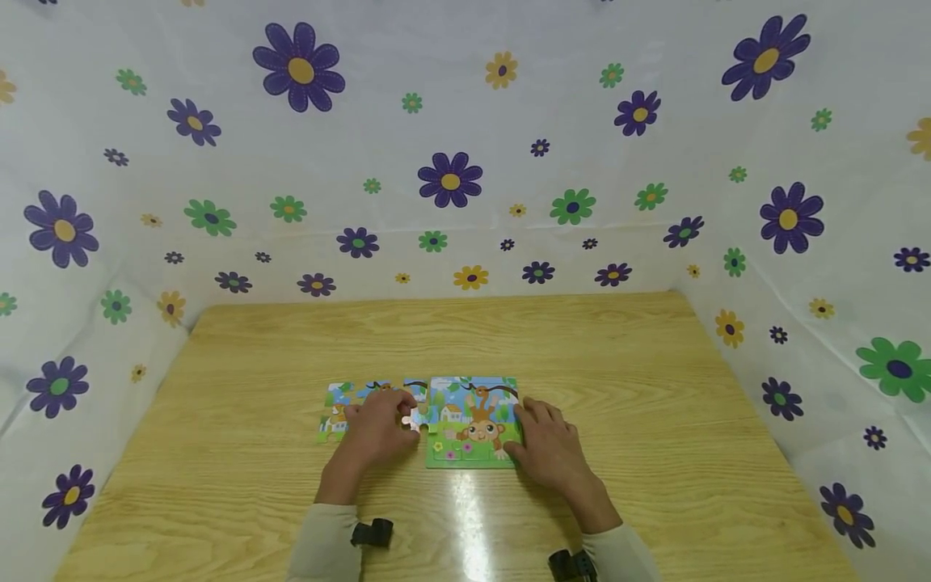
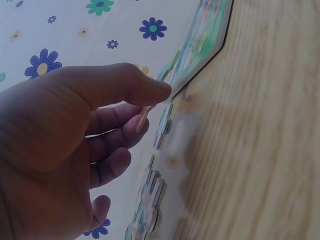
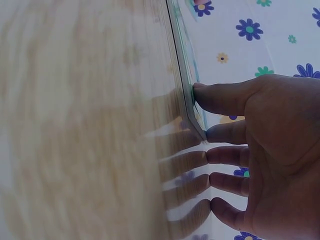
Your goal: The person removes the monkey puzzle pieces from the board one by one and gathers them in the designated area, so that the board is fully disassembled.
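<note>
A jigsaw puzzle board (image 1: 469, 465) with a monkey picture and a green border lies flat near the middle of the table. Just left of it, my left hand (image 1: 378, 430) pinches a puzzle piece (image 2: 143, 119) between thumb and fingers, held tilted on edge. My right hand (image 1: 551, 444) rests at the board's right side. In the right wrist view its thumb (image 3: 220, 97) touches the board's edge, and the other fingertips meet the tabletop, spread and fairly straight. Several loose puzzle pieces (image 1: 339, 394) lie around and partly behind my left hand.
The wooden table (image 1: 618, 347) runs back to a white cloth (image 1: 553, 105) printed with flowers, which also hangs at both sides. Black straps (image 1: 372, 532) sit on both wrists. A bright light reflection falls on the tabletop in front of the board.
</note>
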A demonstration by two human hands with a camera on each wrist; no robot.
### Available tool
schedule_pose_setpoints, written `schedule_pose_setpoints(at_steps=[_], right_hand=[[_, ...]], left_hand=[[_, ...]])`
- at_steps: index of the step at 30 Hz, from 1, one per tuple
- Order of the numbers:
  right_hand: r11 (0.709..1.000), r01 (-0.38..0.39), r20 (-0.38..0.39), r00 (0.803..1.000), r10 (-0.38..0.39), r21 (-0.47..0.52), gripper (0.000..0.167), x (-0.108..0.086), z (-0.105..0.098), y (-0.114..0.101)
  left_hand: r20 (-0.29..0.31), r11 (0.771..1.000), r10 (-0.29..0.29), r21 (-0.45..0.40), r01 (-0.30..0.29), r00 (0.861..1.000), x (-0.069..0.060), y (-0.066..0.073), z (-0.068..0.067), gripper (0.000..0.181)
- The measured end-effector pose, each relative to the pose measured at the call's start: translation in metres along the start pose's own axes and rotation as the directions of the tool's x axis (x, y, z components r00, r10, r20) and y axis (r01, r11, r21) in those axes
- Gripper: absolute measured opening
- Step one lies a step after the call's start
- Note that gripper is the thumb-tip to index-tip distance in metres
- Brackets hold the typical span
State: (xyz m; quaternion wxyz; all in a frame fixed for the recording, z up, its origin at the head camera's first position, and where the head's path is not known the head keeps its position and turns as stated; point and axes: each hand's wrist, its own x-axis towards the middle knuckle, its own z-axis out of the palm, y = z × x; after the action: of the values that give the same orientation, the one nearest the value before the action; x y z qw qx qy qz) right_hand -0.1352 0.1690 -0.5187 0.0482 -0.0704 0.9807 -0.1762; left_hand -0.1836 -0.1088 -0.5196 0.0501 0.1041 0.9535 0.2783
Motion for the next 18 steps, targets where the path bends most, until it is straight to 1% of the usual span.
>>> schedule_pose_setpoints(at_steps=[9,15,18], right_hand=[[1.0,-0.001,-0.012,1.0,0.001,-0.002,0.061,0.0002,0.0018,0.0018],[1.0,0.001,-0.001,1.0,-0.001,0.012,0.059,-0.0002,0.0008,0.0004],[1.0,0.0,0.003,1.0,-0.001,0.015,0.059,-0.0001,0.0011,0.0003]], left_hand=[[0.032,1.0,-0.027,0.011,0.027,0.999,-0.0008,-0.0054,-0.006,0.027],[0.037,0.998,-0.032,0.047,0.031,0.999,-0.0024,-0.0075,-0.0052,0.026],[0.043,0.996,-0.039,0.08,0.035,0.998,-0.0033,-0.0068,-0.0056,0.026]])
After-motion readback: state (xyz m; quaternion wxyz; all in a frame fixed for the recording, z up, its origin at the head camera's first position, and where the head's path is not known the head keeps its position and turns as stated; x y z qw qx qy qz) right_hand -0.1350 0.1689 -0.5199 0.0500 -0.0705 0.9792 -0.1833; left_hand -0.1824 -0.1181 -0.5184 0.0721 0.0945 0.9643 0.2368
